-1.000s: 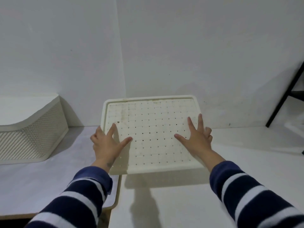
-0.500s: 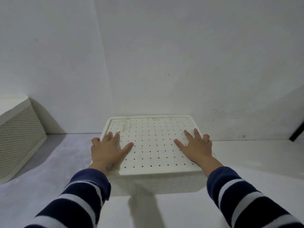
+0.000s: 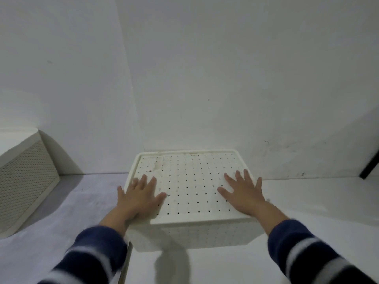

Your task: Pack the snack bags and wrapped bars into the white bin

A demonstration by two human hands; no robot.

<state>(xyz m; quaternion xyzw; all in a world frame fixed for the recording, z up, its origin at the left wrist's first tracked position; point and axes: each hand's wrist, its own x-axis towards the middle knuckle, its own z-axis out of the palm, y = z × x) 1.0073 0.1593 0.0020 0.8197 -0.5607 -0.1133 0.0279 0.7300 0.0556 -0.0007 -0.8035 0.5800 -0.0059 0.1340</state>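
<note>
The white bin (image 3: 196, 235) stands on the white table against the wall, covered by a flat perforated lid (image 3: 189, 181). My left hand (image 3: 139, 196) lies flat on the lid's left side with fingers spread. On the lid's right side rests my right hand (image 3: 243, 192), palm down and fingers apart. Neither hand grips anything. No snack bags or wrapped bars are visible; the bin's inside is hidden by the lid.
A second white perforated bin (image 3: 22, 181) with its lid on sits at the left edge. A dark slanted bar (image 3: 370, 167) shows at the far right. A seam between two table tops (image 3: 126, 261) runs below my left wrist.
The lid was tilted up in front of the wall; it has come down flat onto the bin. Both hands have stayed on top of it and flattened out.
</note>
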